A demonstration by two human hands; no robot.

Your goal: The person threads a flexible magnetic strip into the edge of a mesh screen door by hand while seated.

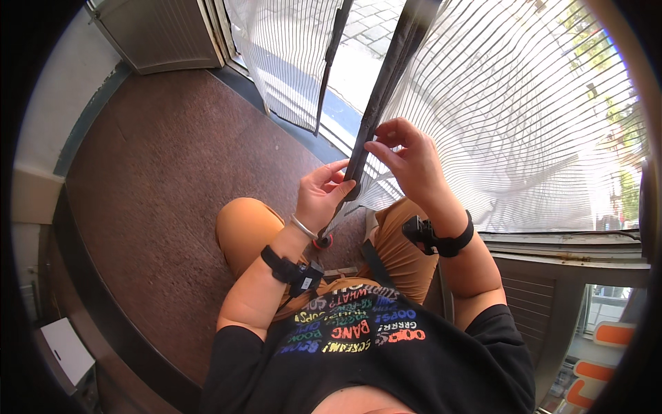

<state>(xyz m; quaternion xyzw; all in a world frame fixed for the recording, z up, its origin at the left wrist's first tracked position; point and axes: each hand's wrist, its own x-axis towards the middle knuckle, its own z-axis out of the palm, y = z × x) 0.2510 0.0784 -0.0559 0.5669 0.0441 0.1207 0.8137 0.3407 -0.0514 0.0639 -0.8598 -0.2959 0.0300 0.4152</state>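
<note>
A sheer striped door curtain (510, 131) hangs on the right, with a black edge strip (393, 72) running down toward my knees. My left hand (318, 196) is closed on the strip near its lower end, thumb on top. Higher up, my right hand (414, 162) pinches the same strip between thumb and bent fingers. A small dark rounded piece (353, 191) sits on the strip by my left thumb. Beyond my hands hangs the other curtain panel (283, 65), its own dark edge apart from the strip I hold.
Brown flooring (158, 159) spreads to the left, bounded by a dark curved border. A grey door panel (155, 34) stands at the far left. Through the gap between panels shows outdoor paving (372, 27). A white box (67, 350) is at lower left; orange-and-white objects (614, 334) are at lower right.
</note>
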